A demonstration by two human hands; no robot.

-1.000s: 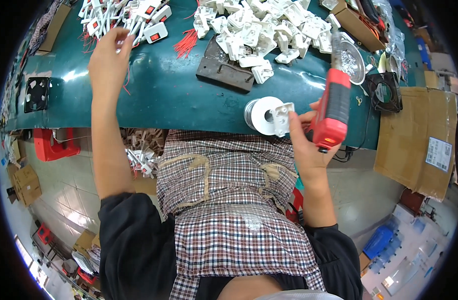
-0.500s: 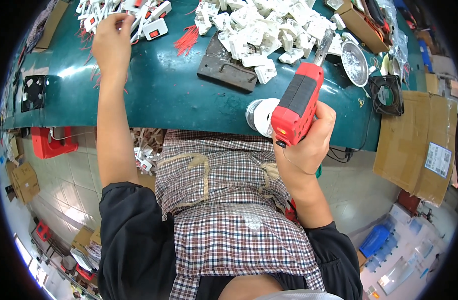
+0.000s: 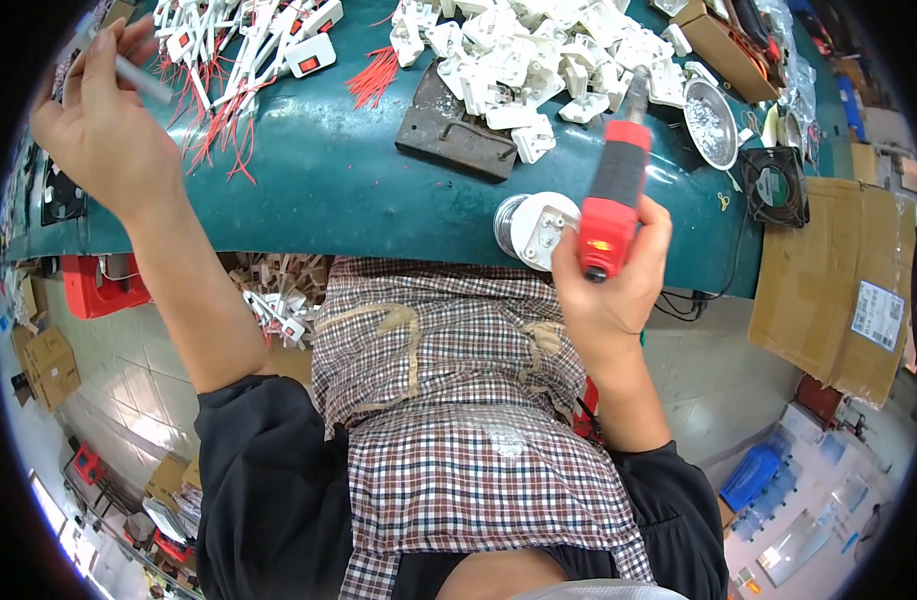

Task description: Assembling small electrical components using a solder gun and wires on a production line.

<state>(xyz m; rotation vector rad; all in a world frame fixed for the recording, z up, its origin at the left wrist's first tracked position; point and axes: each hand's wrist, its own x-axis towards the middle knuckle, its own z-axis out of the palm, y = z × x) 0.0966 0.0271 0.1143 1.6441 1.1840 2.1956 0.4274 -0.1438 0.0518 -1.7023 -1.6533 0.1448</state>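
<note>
Right hand [image 3: 608,290]: gripped red electric screwdriver [image 3: 610,200] beside white switch part [image 3: 538,228], seemingly unfastened. Left hand [image 3: 103,125], far left of it, pinched a white piece [image 3: 138,75]; heaps seemingly remained

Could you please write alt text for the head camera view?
A person's right hand grips a red electric screwdriver above a dark green workbench, while the left hand holds a thin white piece near white switches with red wires.
</note>
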